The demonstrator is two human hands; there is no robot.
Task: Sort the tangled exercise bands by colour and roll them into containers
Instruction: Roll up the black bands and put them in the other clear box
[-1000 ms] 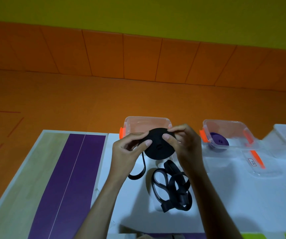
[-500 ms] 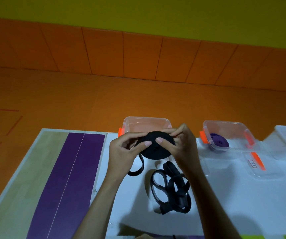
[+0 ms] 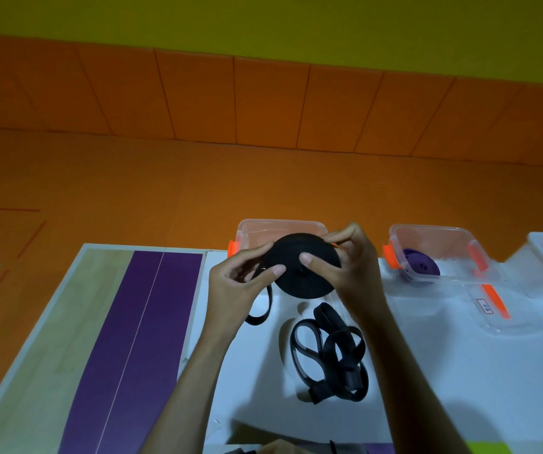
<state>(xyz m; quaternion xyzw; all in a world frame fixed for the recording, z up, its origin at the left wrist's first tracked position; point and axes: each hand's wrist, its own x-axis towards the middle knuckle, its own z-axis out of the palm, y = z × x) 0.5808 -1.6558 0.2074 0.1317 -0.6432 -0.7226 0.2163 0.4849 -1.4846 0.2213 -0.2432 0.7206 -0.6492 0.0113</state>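
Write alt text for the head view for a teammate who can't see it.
The left hand and right hand hold a black band roll above a white table, its loose tail hanging down. A tangle of black bands lies nearer the camera; one clear container sits behind the roll, and a second container at right holds a purple roll.

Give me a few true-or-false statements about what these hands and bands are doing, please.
1. The left hand and the right hand both grip the black roll. True.
2. A black tangle of bands lies on the table, nearer the person than the roll. True.
3. The purple roll lies loose on the table. False: it sits inside a clear container.
4. The black roll rests inside a container. False: it is held up in front of an open clear box.
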